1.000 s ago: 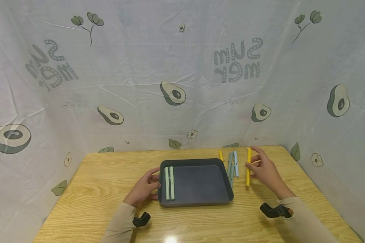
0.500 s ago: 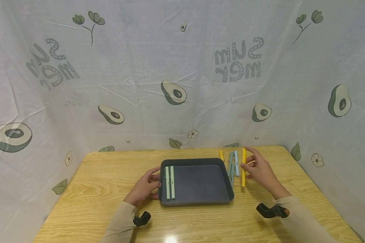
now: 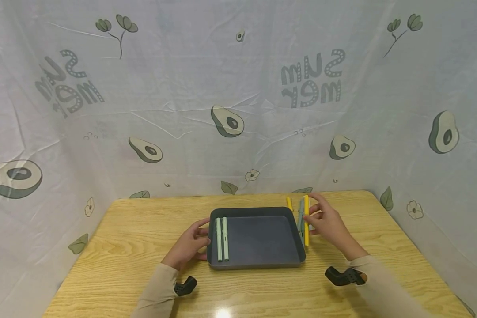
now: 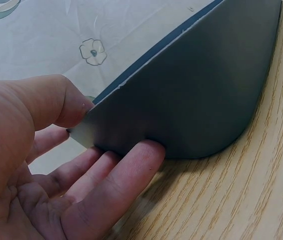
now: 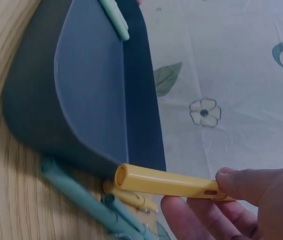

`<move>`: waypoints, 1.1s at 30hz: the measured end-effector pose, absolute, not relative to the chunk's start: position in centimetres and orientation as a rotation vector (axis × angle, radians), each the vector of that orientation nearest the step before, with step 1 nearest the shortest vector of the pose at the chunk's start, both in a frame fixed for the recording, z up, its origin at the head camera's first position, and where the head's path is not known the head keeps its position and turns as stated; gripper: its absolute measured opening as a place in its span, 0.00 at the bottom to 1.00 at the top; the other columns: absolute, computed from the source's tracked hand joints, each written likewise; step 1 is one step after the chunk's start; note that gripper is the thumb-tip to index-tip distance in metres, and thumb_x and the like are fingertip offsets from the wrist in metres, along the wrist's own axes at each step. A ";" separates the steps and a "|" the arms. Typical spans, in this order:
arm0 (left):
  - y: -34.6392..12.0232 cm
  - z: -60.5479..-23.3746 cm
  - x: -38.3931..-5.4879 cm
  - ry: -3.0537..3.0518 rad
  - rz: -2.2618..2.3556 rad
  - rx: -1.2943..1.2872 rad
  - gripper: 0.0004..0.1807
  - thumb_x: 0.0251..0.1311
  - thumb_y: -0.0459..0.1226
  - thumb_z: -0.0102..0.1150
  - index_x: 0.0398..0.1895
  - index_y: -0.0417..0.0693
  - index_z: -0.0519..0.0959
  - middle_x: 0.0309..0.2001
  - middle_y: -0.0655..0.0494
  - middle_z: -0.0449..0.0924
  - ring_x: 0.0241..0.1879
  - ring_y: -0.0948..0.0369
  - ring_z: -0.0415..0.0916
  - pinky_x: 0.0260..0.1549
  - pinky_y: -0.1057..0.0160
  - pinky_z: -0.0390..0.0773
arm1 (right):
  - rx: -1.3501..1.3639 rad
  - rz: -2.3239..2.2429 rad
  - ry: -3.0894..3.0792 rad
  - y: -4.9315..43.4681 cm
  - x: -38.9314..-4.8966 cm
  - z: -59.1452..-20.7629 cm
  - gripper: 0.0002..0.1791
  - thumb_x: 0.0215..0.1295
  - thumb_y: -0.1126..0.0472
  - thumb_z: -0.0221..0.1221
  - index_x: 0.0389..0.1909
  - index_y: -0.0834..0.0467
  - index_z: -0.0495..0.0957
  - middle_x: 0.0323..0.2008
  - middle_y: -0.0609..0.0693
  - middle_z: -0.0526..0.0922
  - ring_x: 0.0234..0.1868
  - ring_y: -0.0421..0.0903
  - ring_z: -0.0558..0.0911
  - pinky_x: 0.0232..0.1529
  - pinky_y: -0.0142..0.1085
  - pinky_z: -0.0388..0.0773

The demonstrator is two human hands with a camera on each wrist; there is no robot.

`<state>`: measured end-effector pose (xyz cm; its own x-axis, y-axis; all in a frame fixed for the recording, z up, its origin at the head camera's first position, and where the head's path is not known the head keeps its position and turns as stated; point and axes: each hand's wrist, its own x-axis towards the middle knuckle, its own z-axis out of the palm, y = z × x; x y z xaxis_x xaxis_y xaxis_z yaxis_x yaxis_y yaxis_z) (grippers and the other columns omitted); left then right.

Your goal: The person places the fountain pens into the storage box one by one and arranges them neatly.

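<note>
One yellow pen (image 3: 306, 221) sits fingertip-pinched in your right hand (image 3: 327, 221); your left hand (image 3: 188, 245), loosely spread, touches the tray (image 3: 258, 243); swinging low could snag it (teal pens (image 5: 79, 194) lie beneath those pinching fingers).

Mirrored "sum mer" lettering (image 3: 310, 88) 2x on bkgd cloth (image 3: 246, 79).

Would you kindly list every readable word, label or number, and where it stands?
"sum / mer", mirrored, on the pale avocado-patterned sheet, at left.
"sum / mer", mirrored, same sheet, right of centre.
Any lettering on the slim yellow pen or pale-green pens is unreadably small.
</note>
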<state>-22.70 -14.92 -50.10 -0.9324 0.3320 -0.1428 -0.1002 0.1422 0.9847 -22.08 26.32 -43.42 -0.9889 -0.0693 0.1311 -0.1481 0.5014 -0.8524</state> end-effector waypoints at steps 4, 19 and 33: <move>-15.0 -50.1 -22.7 2.091 1.857 0.232 0.35 0.62 0.30 0.53 0.72 0.57 0.57 0.63 0.39 0.63 0.52 0.48 0.72 0.30 0.50 0.83 | 0.210 1.551 -2.665 25.2 -22.2 -43.5 0.38 0.62 0.66 0.60 0.70 0.47 0.54 0.41 0.59 0.70 0.35 0.52 0.79 0.25 0.45 0.83; -14.9 -49.9 -22.6 2.065 1.878 0.218 0.36 0.61 0.30 0.53 0.72 0.58 0.57 0.64 0.40 0.62 0.54 0.46 0.71 0.31 0.49 0.83 | 0.271 1.579 -2.703 19.9 -22.8 -44.0 0.39 0.61 0.68 0.61 0.70 0.44 0.55 0.40 0.56 0.70 0.34 0.50 0.79 0.22 0.44 0.82; -14.9 -50.2 -22.8 2.060 1.881 0.227 0.36 0.62 0.30 0.53 0.72 0.57 0.56 0.64 0.40 0.62 0.54 0.46 0.71 0.30 0.49 0.83 | 0.261 1.702 -2.697 15.5 -23.3 -44.7 0.39 0.60 0.65 0.63 0.68 0.41 0.58 0.40 0.54 0.72 0.32 0.49 0.79 0.24 0.46 0.82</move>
<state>-22.78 -14.92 -50.16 -0.9291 0.3419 -0.1413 -0.1097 0.1102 0.9878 -23.27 15.55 -44.71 -0.9850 -0.1682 0.0378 -0.1064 0.4211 -0.9007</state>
